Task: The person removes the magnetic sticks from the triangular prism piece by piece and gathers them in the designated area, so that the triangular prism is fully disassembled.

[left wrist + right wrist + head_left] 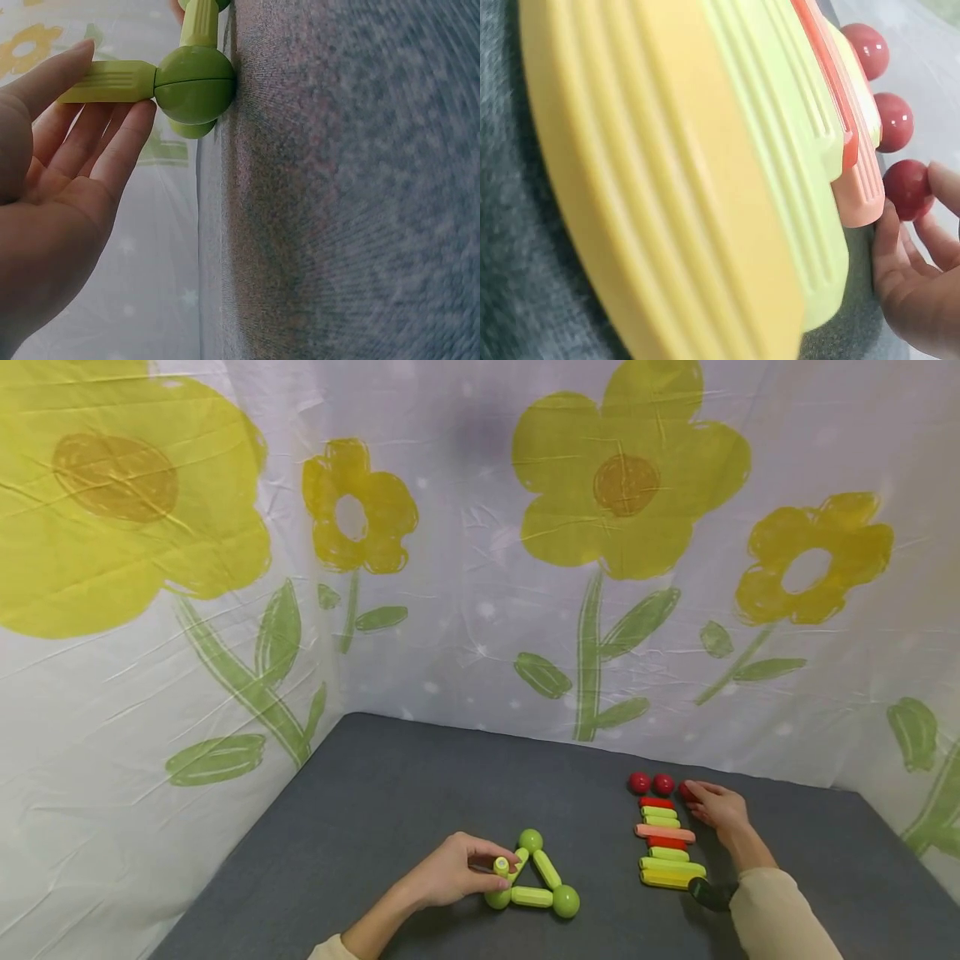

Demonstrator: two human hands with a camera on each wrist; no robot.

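My left hand (459, 870) pinches a light green rod (116, 81) between thumb and fingers. The rod stands upright on a green ball (195, 94), the near-left corner of a flat triangle of green balls and light green rods (532, 897). The triangle's far ball (530, 840) and near-right ball (566, 902) lie on the dark table. Over at the right, my right hand (722, 814) holds a red ball (907, 191) between thumb and fingers, at the end of a row of three. The other red balls (640, 782) sit to its left, untouched.
A column of rods lies in front of the red balls: red (657, 802), light green (669, 854), pink (665, 833) and a yellow one (667, 878) nearest me. The grey table (360, 810) meets a flower-printed curtain (450, 635) behind.
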